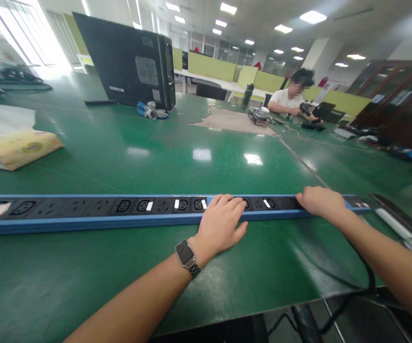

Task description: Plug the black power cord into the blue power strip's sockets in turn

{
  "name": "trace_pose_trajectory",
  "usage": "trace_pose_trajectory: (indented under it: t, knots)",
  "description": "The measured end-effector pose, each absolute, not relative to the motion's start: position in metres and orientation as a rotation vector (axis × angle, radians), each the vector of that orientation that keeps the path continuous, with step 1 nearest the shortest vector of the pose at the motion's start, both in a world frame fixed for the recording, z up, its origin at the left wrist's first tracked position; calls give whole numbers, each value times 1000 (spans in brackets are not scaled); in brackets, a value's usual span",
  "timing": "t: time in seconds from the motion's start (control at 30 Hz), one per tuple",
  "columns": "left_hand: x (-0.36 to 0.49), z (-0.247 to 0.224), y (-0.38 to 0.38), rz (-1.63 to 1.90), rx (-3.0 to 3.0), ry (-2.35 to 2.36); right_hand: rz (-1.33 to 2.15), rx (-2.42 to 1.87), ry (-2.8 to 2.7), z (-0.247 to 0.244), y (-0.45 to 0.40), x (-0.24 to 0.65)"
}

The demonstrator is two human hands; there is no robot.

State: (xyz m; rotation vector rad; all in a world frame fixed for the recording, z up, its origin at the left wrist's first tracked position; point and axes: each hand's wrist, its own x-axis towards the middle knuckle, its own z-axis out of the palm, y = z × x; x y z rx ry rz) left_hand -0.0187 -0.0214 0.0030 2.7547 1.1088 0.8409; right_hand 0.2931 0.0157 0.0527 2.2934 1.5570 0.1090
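A long blue power strip [95,222] with black sockets lies across the green table, cut off by the left edge of the view. Small white stickers sit beside some of its sockets. My left hand [222,221], with a watch [186,256] on the wrist, rests palm down over the strip's middle, its fingers stretched out and the thumb apart. Farther right, my right hand [322,201] is closed at the sockets, fingers curled down against the strip. Whatever its fingertips hold, if anything, is hidden.
A black computer tower [130,66] stands at the back left, with gloves [152,110] beside it. Left lies a tissue pack [20,145]. A black cable [368,271] hangs past the front table edge. Across the table sits a person [288,102] handling a dark tool.
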Motion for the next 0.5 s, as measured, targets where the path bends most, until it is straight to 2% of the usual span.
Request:
trace_pose_trajectory:
  t: [0.33,0.5]
  knots:
    - [-19,3,-21,837,2763,1096,322,2482,1539,35,-10,287]
    - [-19,5,-22,829,2755,1110,68,2425,1552,68,3,303]
